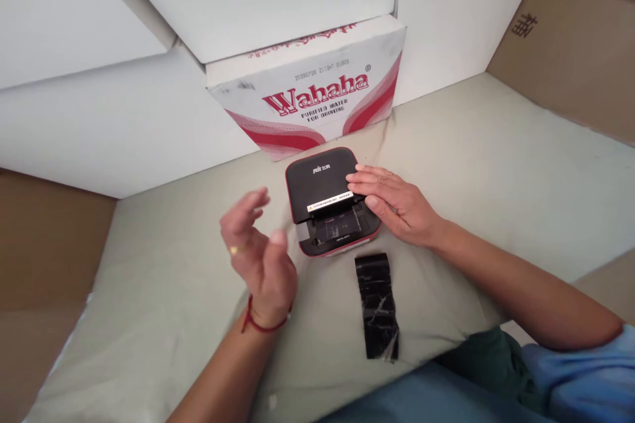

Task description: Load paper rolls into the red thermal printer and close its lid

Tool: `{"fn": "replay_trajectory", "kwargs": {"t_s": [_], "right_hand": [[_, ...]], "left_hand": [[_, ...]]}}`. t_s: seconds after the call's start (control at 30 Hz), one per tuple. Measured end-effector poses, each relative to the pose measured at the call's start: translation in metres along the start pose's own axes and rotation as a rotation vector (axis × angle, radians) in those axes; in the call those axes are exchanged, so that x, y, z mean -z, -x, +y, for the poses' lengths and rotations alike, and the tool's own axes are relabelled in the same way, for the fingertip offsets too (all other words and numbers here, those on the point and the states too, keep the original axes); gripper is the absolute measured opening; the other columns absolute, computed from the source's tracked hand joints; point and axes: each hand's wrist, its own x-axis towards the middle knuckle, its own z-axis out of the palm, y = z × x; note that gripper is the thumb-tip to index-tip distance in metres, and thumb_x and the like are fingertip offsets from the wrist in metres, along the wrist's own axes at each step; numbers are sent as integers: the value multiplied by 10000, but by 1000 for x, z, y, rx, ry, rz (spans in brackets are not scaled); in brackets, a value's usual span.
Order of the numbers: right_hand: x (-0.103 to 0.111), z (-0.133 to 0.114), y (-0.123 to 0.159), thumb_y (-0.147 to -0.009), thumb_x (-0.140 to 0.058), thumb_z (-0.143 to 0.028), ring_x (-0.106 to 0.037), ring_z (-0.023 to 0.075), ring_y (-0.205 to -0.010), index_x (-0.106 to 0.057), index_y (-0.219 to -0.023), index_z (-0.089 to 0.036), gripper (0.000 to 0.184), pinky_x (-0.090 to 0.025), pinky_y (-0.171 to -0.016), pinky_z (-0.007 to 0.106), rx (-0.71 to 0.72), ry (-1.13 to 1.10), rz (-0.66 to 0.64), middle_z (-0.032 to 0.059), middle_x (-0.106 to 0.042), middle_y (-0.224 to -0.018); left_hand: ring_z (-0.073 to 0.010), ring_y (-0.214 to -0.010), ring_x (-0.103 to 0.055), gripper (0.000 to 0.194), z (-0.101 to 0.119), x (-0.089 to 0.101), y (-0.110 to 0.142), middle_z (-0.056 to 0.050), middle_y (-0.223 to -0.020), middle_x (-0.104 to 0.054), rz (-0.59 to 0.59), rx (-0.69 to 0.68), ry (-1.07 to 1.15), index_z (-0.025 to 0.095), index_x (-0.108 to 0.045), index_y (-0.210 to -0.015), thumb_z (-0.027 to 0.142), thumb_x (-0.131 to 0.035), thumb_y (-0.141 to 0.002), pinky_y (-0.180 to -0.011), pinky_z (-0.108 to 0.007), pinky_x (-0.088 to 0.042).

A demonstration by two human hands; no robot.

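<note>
A black, red-edged boxy device point(322, 182) that looks like a small printer lies on the cloth, with a white warning strip across its lid and a dark recess at the front. Against its right side rests my right hand point(397, 206), fingers stretched out over the lid's edge and holding nothing. To the left of the device, my left hand point(260, 248) is raised, with fingers loosely bent, thumb apart and nothing in it; it wears a gold ring and a red cord at the wrist. Just in front of the device lies a creased strip of shiny black film point(377, 307).
Behind the device stands a red and white Wahaha water carton point(317, 102). White boxes point(297, 0) are stacked around and above it. Brown cardboard point(580, 46) rises at the right, and more at the left. A pale green cloth point(163, 264) covers the surface.
</note>
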Motion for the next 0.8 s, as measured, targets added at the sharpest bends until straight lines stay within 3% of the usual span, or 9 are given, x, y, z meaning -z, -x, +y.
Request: {"fn": "replay_trajectory", "kwargs": {"t_s": [0.13,0.3,0.53,0.6,0.7,0.8], "right_hand": [[0,0,0,-1244,-478,-421,-697,264,-1588,-819,-1435,-279,417,-538,-1383,568,19,-3,9,94,-850,-1519],[-2,0,2,-1234,-510,-343,-712,266,-1572,-817,-1426,-243,375,-555,-1370,553,78,20,37,111,-853,-1510],[-4,-1,2,-1204,-555,-241,-741,256,-1534,-822,-1389,-230,325,-589,-1335,507,117,78,85,108,-874,-1459],[-4,-3,1,-1203,-555,-239,-751,259,-1519,-826,-1373,-226,320,-594,-1323,506,109,96,84,108,-881,-1442],[-5,-8,4,-1200,-569,-285,-755,282,-1509,-821,-1380,-235,314,-576,-1325,546,78,124,74,112,-878,-1448],[-9,-17,12,-1204,-574,-376,-753,292,-1498,-799,-1417,-215,349,-514,-1367,561,161,144,78,131,-867,-1468]], "left_hand": [[-313,-1687,-504,654,-25,1,-15,33,-1759,-599,-121,485,370,506,-659,-1579,459,-873,-963,-1449,-530,-364],[-330,-1771,-446,756,-27,-5,-13,13,-1763,-613,-186,735,605,486,-679,-1562,445,-984,-871,-1489,-539,-379],[-324,-1863,-298,944,-25,-7,-10,52,-1860,-505,-197,707,561,576,-558,-1628,467,-1044,-826,-1541,-557,-286],[-317,-1864,-296,888,-26,-8,-10,43,-1882,-480,-202,666,531,545,-572,-1619,473,-1024,-858,-1546,-540,-274],[-334,-1798,-428,741,-26,-11,-9,-7,-1805,-581,-222,631,535,461,-641,-1571,510,-973,-910,-1518,-550,-340],[-346,-1750,-491,648,-24,-14,-7,-26,-1735,-648,-217,620,577,405,-703,-1517,555,-931,-930,-1501,-556,-366]]}}
